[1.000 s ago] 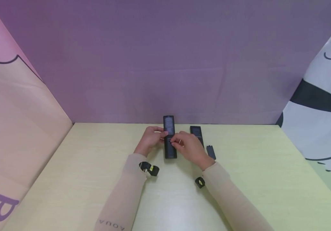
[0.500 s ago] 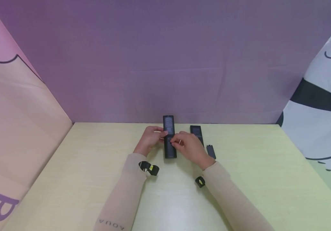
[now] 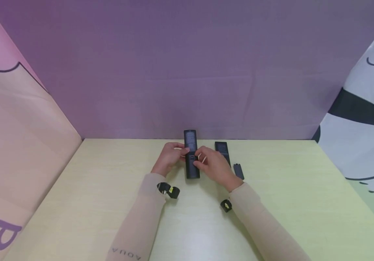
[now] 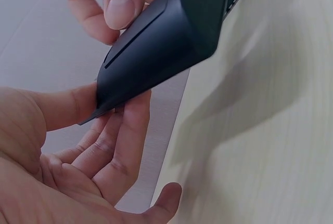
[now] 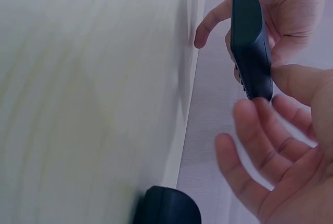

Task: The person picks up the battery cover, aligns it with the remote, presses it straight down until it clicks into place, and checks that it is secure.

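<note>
My left hand grips the left edge of a long black remote, thumb on its upturned back and fingers beneath. The remote is held above the light table, a small latch visible at its middle. At its right edge, my right hand touches it with thumb and forefinger tips a little apart. In the left wrist view the remote slants across, with the left thumb at its lower edge. The right wrist view shows the right hand with its other fingers loosely spread beside the remote.
A second black remote lies right of the held one, partly hidden by my right hand. Beside it is a small black cover. A purple wall stands behind the table's back edge. A dark rounded object shows low in the right wrist view.
My right fingertips have shifted from the middle of the remote's back to its right edge, uncovering the latch. The left hand keeps the same hold.
</note>
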`<state>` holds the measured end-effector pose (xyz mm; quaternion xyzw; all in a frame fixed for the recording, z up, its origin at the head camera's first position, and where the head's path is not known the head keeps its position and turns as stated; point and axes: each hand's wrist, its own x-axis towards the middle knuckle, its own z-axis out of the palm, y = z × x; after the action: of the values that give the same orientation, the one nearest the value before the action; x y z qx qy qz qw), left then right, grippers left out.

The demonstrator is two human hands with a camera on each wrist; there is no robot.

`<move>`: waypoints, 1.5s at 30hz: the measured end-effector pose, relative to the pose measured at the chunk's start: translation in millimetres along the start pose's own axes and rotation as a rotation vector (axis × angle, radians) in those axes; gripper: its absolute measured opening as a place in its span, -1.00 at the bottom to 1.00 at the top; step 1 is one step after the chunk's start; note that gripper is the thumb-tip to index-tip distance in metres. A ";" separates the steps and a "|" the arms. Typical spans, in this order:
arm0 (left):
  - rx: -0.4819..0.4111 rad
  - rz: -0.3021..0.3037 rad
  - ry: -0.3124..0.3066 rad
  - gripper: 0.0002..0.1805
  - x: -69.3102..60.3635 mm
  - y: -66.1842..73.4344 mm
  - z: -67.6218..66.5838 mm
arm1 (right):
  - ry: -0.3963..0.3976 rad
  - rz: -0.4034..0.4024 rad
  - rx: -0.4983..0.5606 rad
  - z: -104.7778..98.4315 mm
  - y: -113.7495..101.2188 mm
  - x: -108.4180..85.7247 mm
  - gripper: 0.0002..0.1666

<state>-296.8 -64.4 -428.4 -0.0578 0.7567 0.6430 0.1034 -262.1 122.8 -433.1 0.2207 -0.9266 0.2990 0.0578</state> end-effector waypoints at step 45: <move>0.219 0.022 -0.239 -0.37 -7.3 7.0 -11.8 | -0.120 0.442 0.307 11.5 -8.6 2.6 -0.39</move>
<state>-292.2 -75.1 -418.2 0.0390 0.8053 0.5599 0.1912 -260.4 108.9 -437.3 0.0364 -0.8980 0.4275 -0.0979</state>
